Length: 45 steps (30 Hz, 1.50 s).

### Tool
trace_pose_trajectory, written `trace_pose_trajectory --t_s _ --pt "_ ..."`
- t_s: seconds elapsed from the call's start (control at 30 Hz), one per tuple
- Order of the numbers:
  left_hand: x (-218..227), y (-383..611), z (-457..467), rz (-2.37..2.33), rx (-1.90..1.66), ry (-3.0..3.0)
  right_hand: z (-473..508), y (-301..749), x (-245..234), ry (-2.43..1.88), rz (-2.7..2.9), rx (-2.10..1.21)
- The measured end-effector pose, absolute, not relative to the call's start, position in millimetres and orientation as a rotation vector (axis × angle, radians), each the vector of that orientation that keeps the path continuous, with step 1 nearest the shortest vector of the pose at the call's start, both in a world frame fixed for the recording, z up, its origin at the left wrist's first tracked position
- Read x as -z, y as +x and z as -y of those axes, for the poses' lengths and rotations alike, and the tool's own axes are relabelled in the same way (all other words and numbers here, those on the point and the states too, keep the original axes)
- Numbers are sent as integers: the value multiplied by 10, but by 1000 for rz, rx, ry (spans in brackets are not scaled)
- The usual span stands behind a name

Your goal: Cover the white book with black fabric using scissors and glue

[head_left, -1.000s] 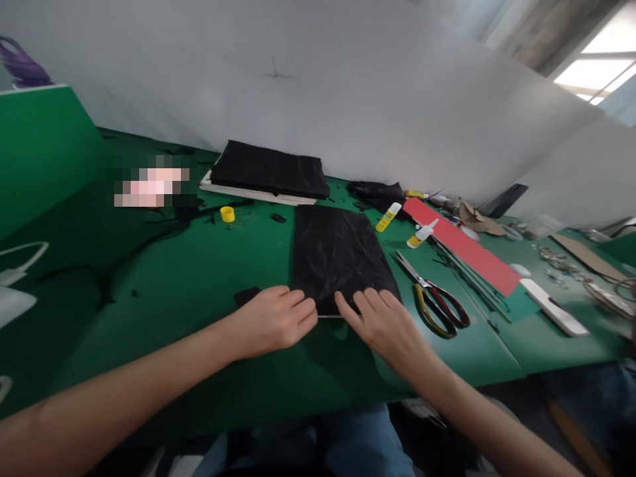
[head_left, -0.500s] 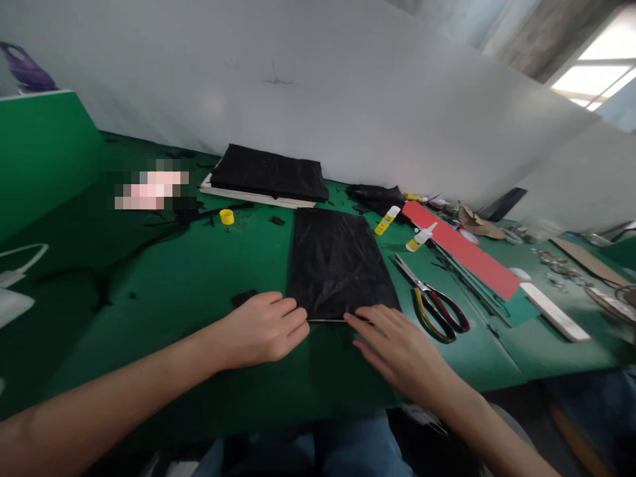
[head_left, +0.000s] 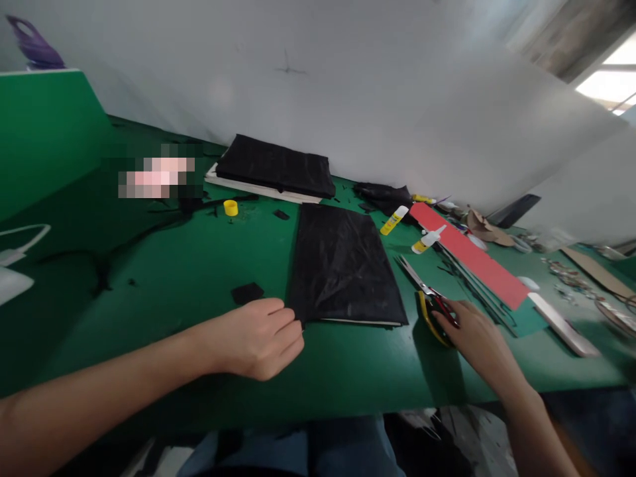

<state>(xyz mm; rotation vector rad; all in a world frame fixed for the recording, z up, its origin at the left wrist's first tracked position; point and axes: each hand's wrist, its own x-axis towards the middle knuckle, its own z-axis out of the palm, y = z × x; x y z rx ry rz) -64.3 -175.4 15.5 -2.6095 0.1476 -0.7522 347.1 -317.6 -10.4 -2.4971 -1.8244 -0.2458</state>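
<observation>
A board wrapped in crinkled black material (head_left: 342, 265) lies flat on the green table (head_left: 189, 265) in front of me. My left hand (head_left: 258, 338) rests at its near left corner with the fingers curled, pinching the black edge there. My right hand (head_left: 474, 334) lies to the right of the board, on the handles of the scissors (head_left: 430, 298), whose blades point away from me. Its fingers cover the yellow and red handles, and I cannot tell whether they grip them.
A second black-wrapped board (head_left: 275, 169) lies at the back by the white wall. Two glue bottles (head_left: 395, 218) (head_left: 427, 240), a red strip (head_left: 470, 255), a yellow cap (head_left: 230, 207), a small black scrap (head_left: 247, 293) and craft clutter fill the right side. The table edge runs near my lap.
My right hand left the board's near edge and moved right onto the scissors. My left hand stayed at the near left corner.
</observation>
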Motion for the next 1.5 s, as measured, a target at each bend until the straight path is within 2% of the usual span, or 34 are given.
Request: trace_pose_trajectory --t_s 0.1,0.17,0.4,0.5,0.67,0.8,1.5 --pt "-164 -643 1754 -150 727 -2623 3101 3557 115 -2543 1653 82" --pt "-171 -651 1756 -152 719 -2634 3080 3578 98 -2560 1567 91" --pt "-185 -673 1765 -165 745 -2617 3251 3295 -117 -2446 1578 516" --pt "-194 -663 1767 -153 762 -2606 3335 3023 -233 -2187 1662 707" --pt "-219 -662 1775 -160 774 -2565 3367 2509 -281 -1624 2205 810" --pt "-233 -668 1780 -170 768 -2578 3257 2228 -290 -1411 2437 891" --pt "-251 -662 1787 -193 763 -2583 2855 1884 -323 -1251 2421 890"
